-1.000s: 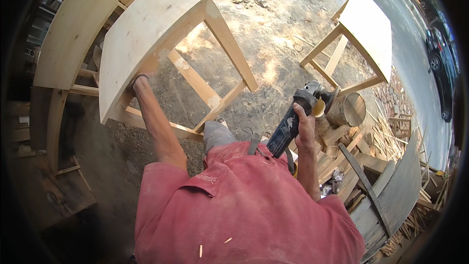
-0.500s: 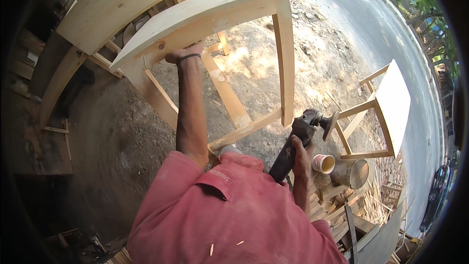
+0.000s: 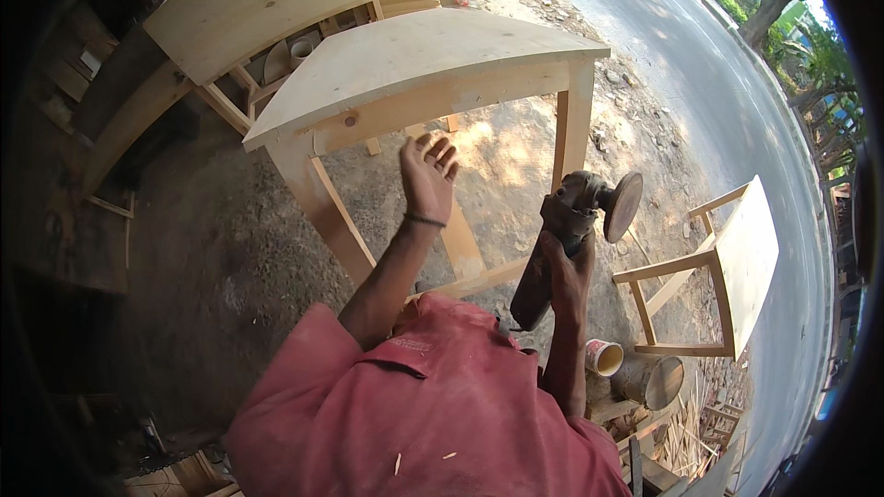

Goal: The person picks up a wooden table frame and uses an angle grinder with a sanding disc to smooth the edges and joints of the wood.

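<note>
A pale wooden table [image 3: 414, 51] stands upright in front of me, with a knot on its near apron. My left hand [image 3: 429, 179] is raised just below that apron, palm showing and fingers spread, holding nothing; a dark bracelet circles the wrist. Clasped in my right hand [image 3: 568, 281] is a dark angle grinder [image 3: 568, 207], its round disc [image 3: 624, 207] pointing to the right, apart from the wood. The grinder's head overlaps the foot of the table's right leg [image 3: 573, 124] in the picture.
Another wooden table [image 3: 267, 5] stands at the far left. A smaller table [image 3: 750, 262] lies on its side at the right. A white bucket [image 3: 604, 358], a log-like round [image 3: 649, 381] and wood scraps [image 3: 695, 437] lie lower right. Beyond runs a road [image 3: 709, 83].
My left hand has let go of the table's underside and drawn back toward me. The table now sits lower, its top more in view. The grinder has risen slightly.
</note>
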Tool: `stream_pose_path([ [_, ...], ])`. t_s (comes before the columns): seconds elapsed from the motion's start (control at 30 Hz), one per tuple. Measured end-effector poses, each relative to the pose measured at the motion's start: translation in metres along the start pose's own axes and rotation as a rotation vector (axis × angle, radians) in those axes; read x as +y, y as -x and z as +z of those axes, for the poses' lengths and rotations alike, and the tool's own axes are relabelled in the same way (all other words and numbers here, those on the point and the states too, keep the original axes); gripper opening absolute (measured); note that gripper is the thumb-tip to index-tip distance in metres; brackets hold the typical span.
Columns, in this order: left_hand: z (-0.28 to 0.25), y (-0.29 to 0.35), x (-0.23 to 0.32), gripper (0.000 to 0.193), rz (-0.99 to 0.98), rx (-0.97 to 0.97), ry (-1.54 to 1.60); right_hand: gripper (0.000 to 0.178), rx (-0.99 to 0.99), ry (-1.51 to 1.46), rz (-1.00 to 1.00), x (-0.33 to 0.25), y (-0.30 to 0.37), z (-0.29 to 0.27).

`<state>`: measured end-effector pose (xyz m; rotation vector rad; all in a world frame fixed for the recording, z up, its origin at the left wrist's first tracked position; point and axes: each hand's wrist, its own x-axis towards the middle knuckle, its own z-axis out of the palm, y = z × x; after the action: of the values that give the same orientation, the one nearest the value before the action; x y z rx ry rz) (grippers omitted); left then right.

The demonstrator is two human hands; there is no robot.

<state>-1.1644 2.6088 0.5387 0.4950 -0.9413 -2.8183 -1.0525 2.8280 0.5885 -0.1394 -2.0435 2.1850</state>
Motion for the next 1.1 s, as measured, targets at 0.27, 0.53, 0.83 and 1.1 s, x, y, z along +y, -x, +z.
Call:
stream_pose_path([
  [0.27, -0.004, 0.123, -0.076, 0.069, -0.182, -0.731, -0.617, 0.043, 0.047, -0.186, -0.157, -0.021, -0.026, 0.028],
  [0.53, -0.056, 0.113, -0.067, 0.077, -0.851, -0.951, -0.196, 0.097, -0.528, -0.983, 0.079, 0.087, -0.032, -0.009],
  [0.83, -0.036, 0.121, -0.059, 0.079, -0.467, -0.908, -0.628, 0.096, -0.144, -0.417, -0.061, 0.059, -0.021, -0.004],
  [1.1, -0.02, 0.149, -0.028, 0.081, -0.224, -0.684, -1.007, 0.086, -0.261, -0.455, 0.099, 0.07, -0.043, 0.009],
])
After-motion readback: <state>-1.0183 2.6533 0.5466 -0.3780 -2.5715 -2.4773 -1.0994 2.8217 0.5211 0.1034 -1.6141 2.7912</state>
